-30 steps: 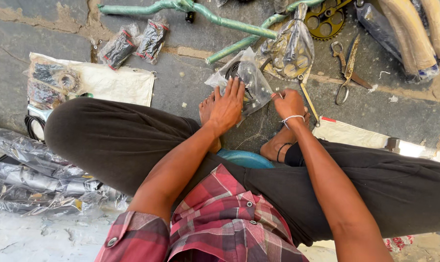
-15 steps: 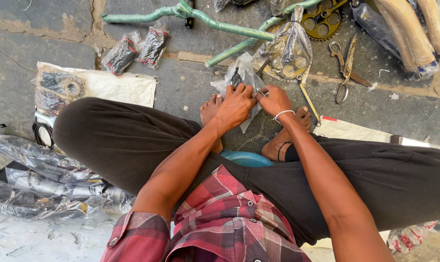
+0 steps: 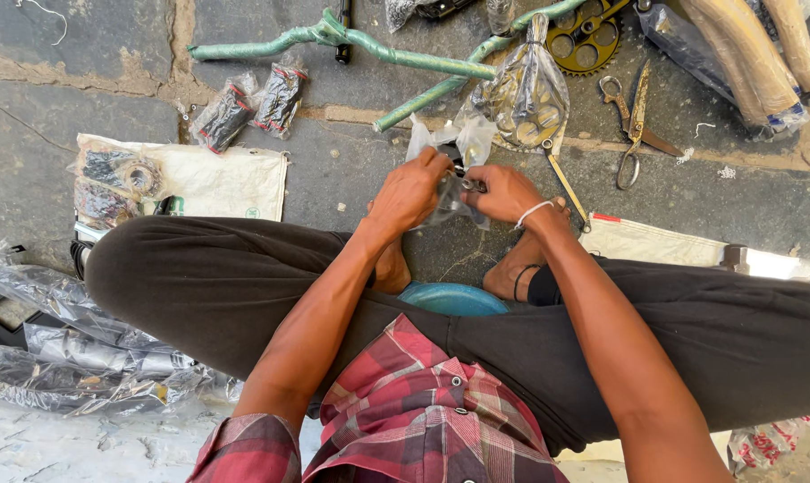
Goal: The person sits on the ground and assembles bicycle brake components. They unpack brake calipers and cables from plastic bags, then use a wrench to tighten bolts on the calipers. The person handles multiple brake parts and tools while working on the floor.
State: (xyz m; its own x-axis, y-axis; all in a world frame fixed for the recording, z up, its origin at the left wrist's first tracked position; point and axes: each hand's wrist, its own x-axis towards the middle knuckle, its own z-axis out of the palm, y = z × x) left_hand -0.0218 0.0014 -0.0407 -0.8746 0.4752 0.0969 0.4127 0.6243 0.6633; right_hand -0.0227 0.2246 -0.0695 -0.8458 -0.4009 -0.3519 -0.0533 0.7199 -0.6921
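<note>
Left hand: closed on clear plastic bag, at 12 o'clock from knees.
Right hand: pinching small metal part at bag mouth.
Progress: bag opened, part only partly out.
Beyond, 1 o'clock: scissors, green bicycle frame.
</note>
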